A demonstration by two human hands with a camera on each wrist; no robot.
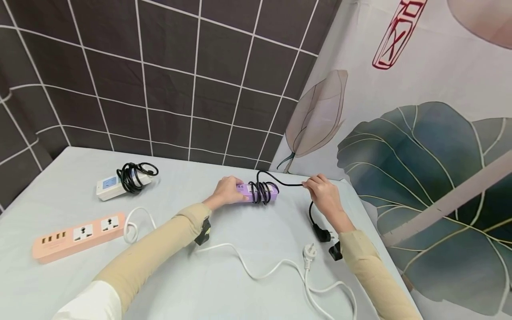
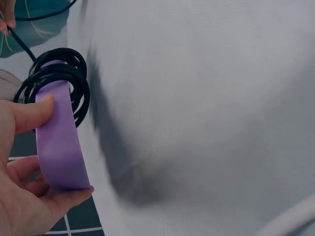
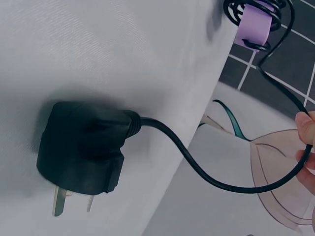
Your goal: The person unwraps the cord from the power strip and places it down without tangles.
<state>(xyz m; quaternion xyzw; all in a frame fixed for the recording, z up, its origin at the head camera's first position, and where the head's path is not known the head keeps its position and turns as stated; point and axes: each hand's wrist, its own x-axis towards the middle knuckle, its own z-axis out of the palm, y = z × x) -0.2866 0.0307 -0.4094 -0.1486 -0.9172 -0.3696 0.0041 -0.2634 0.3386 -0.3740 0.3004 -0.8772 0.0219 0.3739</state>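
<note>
My left hand (image 1: 227, 191) grips one end of a purple power strip (image 2: 60, 140), thumb on one side and fingers around the other. Several loops of black cord (image 1: 261, 193) are wound around the strip's far half. Off to the right, my right hand (image 1: 325, 195) pinches the free length of that cord (image 3: 231, 188) between thumb and fingers, with a stretch running from it back to the strip. Below the right hand hangs the cord's black plug (image 3: 81, 147), its metal prongs showing; whether it touches the table cannot be told.
A white power strip (image 1: 110, 188) with black cord bundled around it lies at the back left. Nearer, an orange power strip (image 1: 60, 246) has a white cord (image 1: 256, 278) trailing under my left arm to a white plug (image 1: 310, 252). The table's right edge drops off beside my right arm.
</note>
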